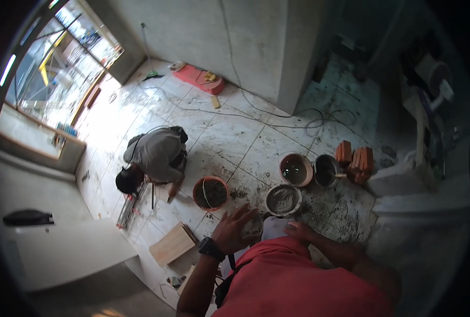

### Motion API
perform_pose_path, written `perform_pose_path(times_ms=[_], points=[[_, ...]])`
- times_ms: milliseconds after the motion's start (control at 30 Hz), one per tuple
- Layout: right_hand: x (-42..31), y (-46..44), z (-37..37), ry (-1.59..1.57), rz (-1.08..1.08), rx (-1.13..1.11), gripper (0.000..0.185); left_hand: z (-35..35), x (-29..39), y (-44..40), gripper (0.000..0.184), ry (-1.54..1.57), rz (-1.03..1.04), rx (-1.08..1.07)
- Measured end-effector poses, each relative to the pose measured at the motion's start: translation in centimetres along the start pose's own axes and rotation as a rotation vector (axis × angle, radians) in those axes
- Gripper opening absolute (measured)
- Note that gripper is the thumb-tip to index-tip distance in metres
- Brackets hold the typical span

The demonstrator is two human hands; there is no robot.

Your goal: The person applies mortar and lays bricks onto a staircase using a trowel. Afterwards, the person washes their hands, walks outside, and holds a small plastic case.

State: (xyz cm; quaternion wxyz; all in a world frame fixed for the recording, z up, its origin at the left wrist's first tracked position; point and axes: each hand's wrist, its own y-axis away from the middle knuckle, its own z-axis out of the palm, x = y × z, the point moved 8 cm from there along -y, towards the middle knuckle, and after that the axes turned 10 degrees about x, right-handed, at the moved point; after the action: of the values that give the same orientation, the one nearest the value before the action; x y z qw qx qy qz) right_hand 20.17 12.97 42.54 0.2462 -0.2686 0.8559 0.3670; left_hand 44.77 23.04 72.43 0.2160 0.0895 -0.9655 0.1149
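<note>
My left hand (235,227), with a dark watch (212,248) on its wrist, is held out with fingers spread and nothing in it. On the light-coloured cloth over my leg (273,228) rests my right hand (300,231), its fingers loosely laid there and holding nothing visible. Just beyond my knee stands a bucket of grey wet mortar (284,200). An orange bucket (210,193) with dark contents and a handle across it is ahead of my left hand. Farther off are a bucket of water (296,169) and a dark bucket (326,171).
A co-worker (156,156) bends low at the left, one hand near the floor. Several bricks (357,161) are stacked at the right. Wooden planks (172,245) lie at lower left. A cable (245,115) crosses the tiles near a red container (197,78). Mortar crumbs dirty the floor.
</note>
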Motion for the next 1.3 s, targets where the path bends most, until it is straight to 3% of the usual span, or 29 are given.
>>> perform_pose_path(times_ms=[33, 67, 133, 267, 333, 433, 500, 567, 700, 767, 900, 967, 1100, 1167, 1200, 1267, 1300], points=[[-1.5, 2.7, -0.6, -0.071, 0.170, -0.063, 0.072, 0.5, 0.0, 0.2, 0.068, 0.302, -0.031, -0.127], [-1.9, 4.8, -0.2, -0.102, 0.219, -0.027, 0.072, 1.0, 0.4, 0.8, 0.075, 0.604, -0.077, -0.270], [-1.0, 9.4, 0.6, -0.302, 0.440, 0.000, 0.091, 1.3, 1.1, 2.6, 0.070, 0.673, -0.091, -0.447], [-1.2, 19.4, 1.9, -0.236, 0.715, -0.008, 0.074, 0.4, 4.5, 4.9, 0.064, 0.895, 0.170, -0.792], [-4.7, 22.7, 1.8, -0.472, 0.749, 0.067, 0.071, 0.3, 7.4, 7.1, 0.059, 1.299, 0.233, -1.165], [-9.1, 23.2, 0.5, -0.828, 0.714, 0.200, 0.067, -0.2, 11.0, 7.1, 0.056, 1.414, 0.378, -1.285], [-6.8, 22.3, 1.4, -0.970, 0.675, 0.264, 0.066, 0.7, 12.9, 5.5, 0.055, 1.439, 0.412, -1.349], [-0.1, 23.0, 5.5, -0.794, 0.847, 0.228, 0.066, 2.9, 14.6, 3.4, 0.054, 1.429, 0.391, -1.403], [6.0, 23.2, 1.8, -0.524, 1.005, 0.196, 0.057, 8.9, 18.4, -1.3, 0.053, 1.381, 0.291, -1.516], [9.7, 21.7, -0.3, -0.291, 0.697, 0.226, 0.050, 11.7, 22.0, -4.0, 0.052, 1.378, 0.268, -1.521], [13.5, 20.6, -6.9, -0.276, 0.511, 0.318, 0.041, 14.2, 30.5, -11.5, 0.043, 1.422, 0.344, -1.420], [12.5, 20.2, -10.2, -0.095, 0.337, 0.175, 0.036, 15.0, 33.1, -13.9, 0.042, 1.401, 0.342, -1.441], [12.4, 19.6, -18.1, -0.184, 0.456, 0.217, 0.032, 16.6, 36.1, -16.9, 0.041, 1.342, 0.281, -1.512], [13.7, 19.4, -20.5, -0.260, 0.658, 0.162, 0.043, 17.4, 36.7, -18.1, 0.040, 1.323, 0.241, -1.517], [14.6, 18.9, -21.2, -0.246, 0.652, 0.154, 0.043, 17.7, 36.8, -18.6, 0.040, 1.317, 0.207, -1.521], [17.1, 18.8, -21.0, -0.384, 0.872, 0.092, 0.079, 18.2, 36.5, -19.7, 0.039, 1.305, 0.119, -1.551], [17.5, 18.6, -21.7, -0.376, 0.869, 0.088, 0.079, 18.4, 36.3, -20.4, 0.039, 1.296, 0.066, -1.574]])
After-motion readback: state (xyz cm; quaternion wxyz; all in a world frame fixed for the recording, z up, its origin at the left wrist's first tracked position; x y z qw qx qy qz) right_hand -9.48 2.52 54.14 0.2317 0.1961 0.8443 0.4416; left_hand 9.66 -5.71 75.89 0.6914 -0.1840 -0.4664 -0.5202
